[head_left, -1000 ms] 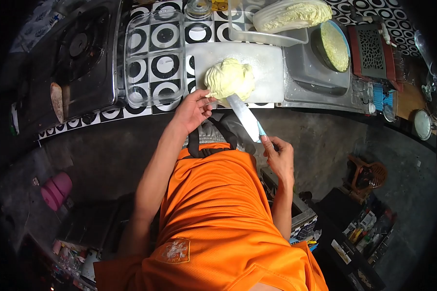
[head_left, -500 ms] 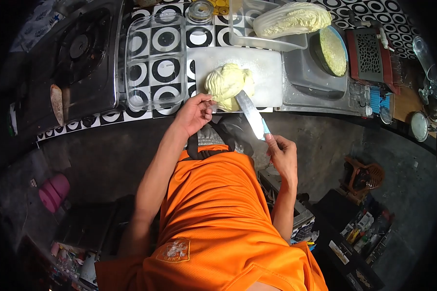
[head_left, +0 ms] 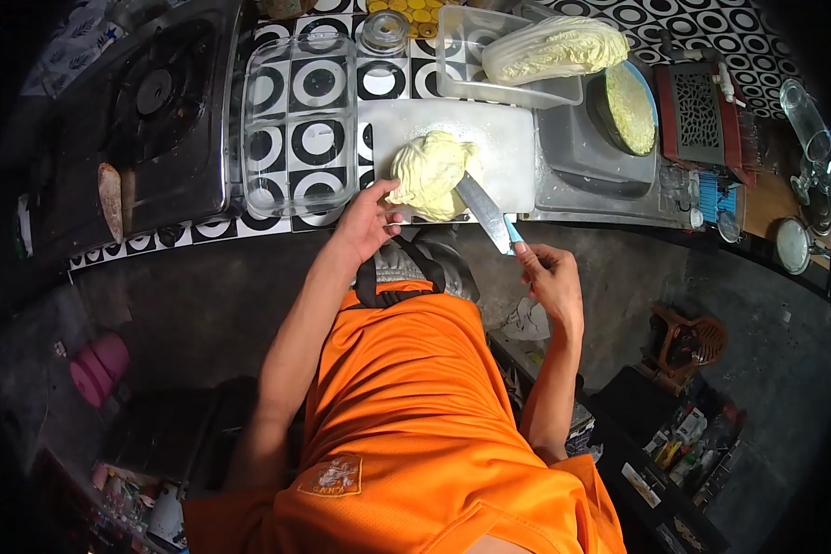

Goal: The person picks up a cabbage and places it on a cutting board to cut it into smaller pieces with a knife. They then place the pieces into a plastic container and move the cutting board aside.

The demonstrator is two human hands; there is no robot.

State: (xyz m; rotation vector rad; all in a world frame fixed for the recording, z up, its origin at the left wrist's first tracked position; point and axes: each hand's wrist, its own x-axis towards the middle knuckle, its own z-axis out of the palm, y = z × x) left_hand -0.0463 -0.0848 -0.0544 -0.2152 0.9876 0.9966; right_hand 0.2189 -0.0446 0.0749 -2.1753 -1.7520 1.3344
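A pale yellow-green piece of napa cabbage (head_left: 428,175) lies on a white cutting board (head_left: 510,129) at the counter's front edge. My left hand (head_left: 367,220) is at the cabbage's left side, its upper fingertips gripping the leaf edge and its other fingers curled. A kitchen knife (head_left: 483,210) with a light blue handle is in my right hand (head_left: 551,277), which is closed round the handle. The blade slants up and left, and its tip meets the cabbage's lower right side. Exactly how far the tip goes in is hidden.
A clear rectangular dish (head_left: 300,201) stands left of the board, beside a black stove (head_left: 162,148). Behind the board, a clear plastic tub (head_left: 462,78) bears a whole napa cabbage (head_left: 554,51). A bowl of shredded pale greens (head_left: 630,109) sits over the sink (head_left: 591,189) at right.
My right hand and the knife have shifted slightly right, the blade now tilted more to the side. The cabbage has turned or tipped slightly, while my left hand stays at its left edge.
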